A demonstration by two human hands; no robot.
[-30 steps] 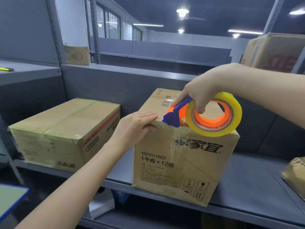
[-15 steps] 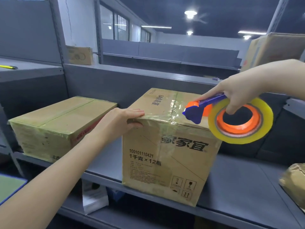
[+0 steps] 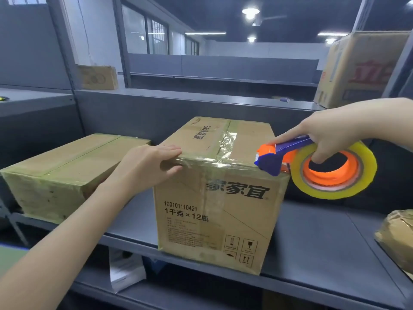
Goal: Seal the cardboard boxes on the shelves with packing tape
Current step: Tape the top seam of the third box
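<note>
The location is presenting as a warehouse stockroom. Grey metal shelving (image 3: pixel 312 238) is running in rows toward the far side, printed cardboard cartons (image 3: pixel 214 220) are sitting on several levels left and right, and ceiling lamps (image 3: pixel 250 11) are lighting the hall beside far windows (image 3: pixel 145 34).

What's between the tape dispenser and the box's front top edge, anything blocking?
Nothing visible. The right hand holds the tape dispenser with its blue head on the front top edge of the box, near the right corner. The left hand presses that edge at its left end, clear of the dispenser; only tape lies between.
</note>
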